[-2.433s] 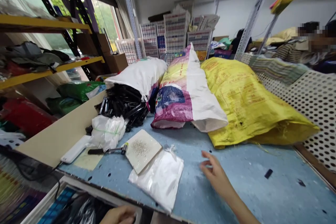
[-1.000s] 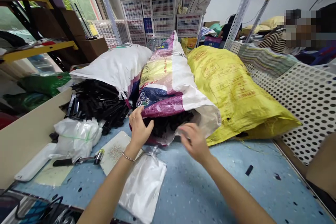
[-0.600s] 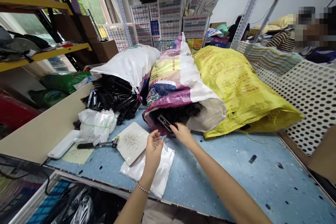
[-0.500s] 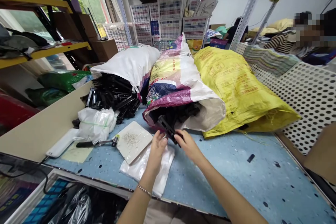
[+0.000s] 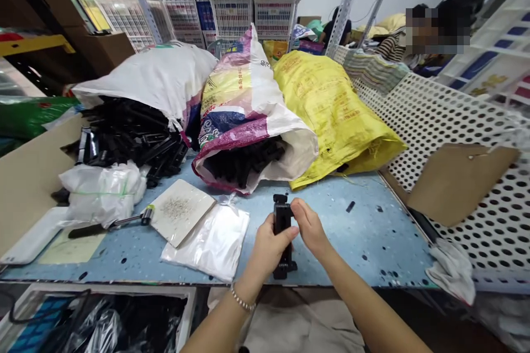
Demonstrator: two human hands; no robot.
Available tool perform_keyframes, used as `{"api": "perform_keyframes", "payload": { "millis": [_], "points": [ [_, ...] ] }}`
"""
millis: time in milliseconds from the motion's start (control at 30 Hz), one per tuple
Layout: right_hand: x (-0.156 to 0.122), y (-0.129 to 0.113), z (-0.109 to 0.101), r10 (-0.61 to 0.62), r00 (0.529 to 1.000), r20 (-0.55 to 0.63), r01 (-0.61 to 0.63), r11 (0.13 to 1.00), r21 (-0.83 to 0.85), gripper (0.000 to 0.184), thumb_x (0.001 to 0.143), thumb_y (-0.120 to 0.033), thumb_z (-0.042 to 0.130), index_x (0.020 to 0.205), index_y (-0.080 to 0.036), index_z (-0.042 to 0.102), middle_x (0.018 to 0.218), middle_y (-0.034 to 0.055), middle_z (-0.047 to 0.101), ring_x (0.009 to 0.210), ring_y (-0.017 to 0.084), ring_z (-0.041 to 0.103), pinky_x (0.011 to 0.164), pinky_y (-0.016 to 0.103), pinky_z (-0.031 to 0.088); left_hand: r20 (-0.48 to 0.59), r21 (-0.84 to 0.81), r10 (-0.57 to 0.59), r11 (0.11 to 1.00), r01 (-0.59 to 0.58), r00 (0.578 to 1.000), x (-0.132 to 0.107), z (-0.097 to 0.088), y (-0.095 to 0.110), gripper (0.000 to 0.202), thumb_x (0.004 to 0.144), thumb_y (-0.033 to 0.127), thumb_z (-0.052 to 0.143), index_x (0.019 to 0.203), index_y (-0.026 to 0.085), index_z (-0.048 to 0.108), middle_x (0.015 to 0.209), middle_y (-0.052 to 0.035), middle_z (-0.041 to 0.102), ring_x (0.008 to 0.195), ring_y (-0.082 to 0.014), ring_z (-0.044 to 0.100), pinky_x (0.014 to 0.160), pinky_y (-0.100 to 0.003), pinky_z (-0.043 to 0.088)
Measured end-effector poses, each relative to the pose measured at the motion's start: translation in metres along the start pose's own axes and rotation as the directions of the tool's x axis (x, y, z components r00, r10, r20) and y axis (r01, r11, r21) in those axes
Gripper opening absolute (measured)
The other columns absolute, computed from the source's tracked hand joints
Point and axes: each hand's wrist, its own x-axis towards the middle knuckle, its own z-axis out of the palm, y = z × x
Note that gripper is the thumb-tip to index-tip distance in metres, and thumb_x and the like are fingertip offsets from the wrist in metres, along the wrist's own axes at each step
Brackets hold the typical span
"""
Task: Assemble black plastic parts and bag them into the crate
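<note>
A long black plastic bracket (image 5: 282,226), with short crosspieces at both ends, is upright in front of me over the table's front part. My left hand (image 5: 269,245) is wrapped around its middle, thumb across the front. The fingers of my right hand (image 5: 308,226) are closed against its upper right side. Beyond it, the open mouth of a white and purple woven sack (image 5: 256,121) shows black parts (image 5: 244,164) inside. To the left lie clear plastic bags (image 5: 219,242), partly under a square white tile (image 5: 182,209) with small specks on it.
A hammer (image 5: 111,224) lies left, near a bundle of plastic bags (image 5: 103,193). Black pieces (image 5: 128,138) spill from a white sack (image 5: 153,74). A yellow sack (image 5: 331,116) stands right, beside a perforated white panel (image 5: 467,187). A person (image 5: 439,27) sits far right.
Both hands have brought the black bracket away from the sack's mouth, towards me, and turned it upright. My left hand, loosely apart before, now grips it. The view has shifted right and down.
</note>
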Motion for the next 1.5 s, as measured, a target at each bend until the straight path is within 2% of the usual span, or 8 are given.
{"api": "perform_keyframes", "payload": {
  "millis": [100,333,500,633,967,1133,1367,1500],
  "points": [
    [-0.017,0.001,0.001,0.148,0.983,0.112,-0.160,0.981,0.113,0.044,0.096,-0.053,0.026,0.071,-0.022,0.046,0.064,-0.0015,0.045,0.061,0.016,0.046,0.060,0.030,0.041,-0.075,-0.094,0.012,0.995,-0.019,0.997,0.007,-0.001,0.003,0.045,0.069,0.044,0.073,0.100,0.015,0.060,0.069,0.0017,0.058,0.053,-0.0092,0.055,0.053,-0.021,0.044],
    [-0.060,0.002,0.000,-0.416,0.825,0.383,0.558,0.711,-0.428,0.034,0.095,-0.045,0.038,0.088,-0.019,0.057,0.087,0.0079,0.060,0.083,0.022,0.047,0.079,0.040,0.037,-0.015,-0.383,-0.154,0.914,0.136,0.988,0.009,-0.009,0.015,0.055,0.068,0.044,0.075,0.112,0.016,0.057,0.072,0.0026,0.056,0.052,-0.0071,0.054,0.051,-0.019,0.042],
    [-0.053,-0.002,-0.005,-0.386,0.779,0.495,0.597,0.699,-0.394,0.037,0.098,-0.039,0.031,0.074,-0.020,0.053,0.076,0.0051,0.057,0.077,0.020,0.046,0.074,0.036,0.037,-0.138,-0.283,-0.140,0.954,0.096,0.980,0.013,-0.012,0.005,0.053,0.063,0.040,0.079,0.103,0.018,0.052,0.070,0.0042,0.056,0.052,-0.0083,0.054,0.052,-0.021,0.044],
    [0.003,-0.001,-0.007,-0.159,0.819,0.551,0.461,0.754,-0.468,0.030,0.098,-0.032,0.033,0.082,-0.023,0.056,0.079,0.0017,0.058,0.076,0.017,0.050,0.073,0.031,0.041,-0.319,-0.112,-0.038,0.994,0.002,0.947,0.025,-0.024,-0.016,0.043,0.069,0.035,0.072,0.102,0.021,0.049,0.084,-0.0005,0.061,0.073,-0.0169,0.063,0.068,-0.030,0.051],
    [0.187,0.028,0.038,-0.151,0.959,0.238,0.279,0.636,-0.720,0.040,0.079,-0.008,0.049,0.116,-0.021,0.059,0.125,0.0131,0.053,0.116,0.030,0.045,0.091,0.043,0.045,-0.001,0.494,0.232,0.846,-0.201,0.973,0.029,0.010,-0.070,0.054,0.076,0.018,0.058,0.129,0.019,0.051,0.142,-0.0131,0.040,0.135,-0.0281,0.029,0.115,-0.045,0.019],
    [0.133,0.038,0.011,-0.275,0.936,0.218,0.350,0.678,-0.646,0.041,0.084,-0.008,0.043,0.121,-0.020,0.054,0.127,0.0116,0.051,0.119,0.024,0.048,0.100,0.042,0.044,-0.167,-0.105,0.074,0.990,-0.093,0.983,0.046,-0.026,-0.034,0.039,0.079,0.041,0.062,0.112,0.020,0.059,0.118,-0.0114,0.058,0.106,-0.0231,0.057,0.100,-0.042,0.041],
    [-0.002,0.029,-0.001,-0.603,0.627,0.493,0.762,0.607,-0.226,0.036,0.091,-0.014,0.047,0.124,-0.027,0.052,0.128,0.0083,0.058,0.124,0.024,0.050,0.098,0.046,0.049,-0.104,-0.452,-0.149,0.888,0.087,0.983,0.060,-0.028,0.008,0.053,0.064,0.045,0.078,0.104,0.019,0.057,0.079,-0.0002,0.061,0.061,-0.0103,0.057,0.058,-0.022,0.047],
    [-0.003,0.015,-0.011,-0.528,0.811,0.252,0.583,0.764,-0.278,0.034,0.092,-0.020,0.044,0.126,-0.022,0.046,0.118,0.0123,0.060,0.106,0.022,0.060,0.086,0.040,0.054,-0.088,-0.344,-0.129,0.934,0.091,0.988,0.036,-0.022,0.008,0.053,0.063,0.043,0.078,0.104,0.018,0.056,0.070,0.0042,0.055,0.051,-0.0076,0.052,0.049,-0.019,0.041]
  ]
}}
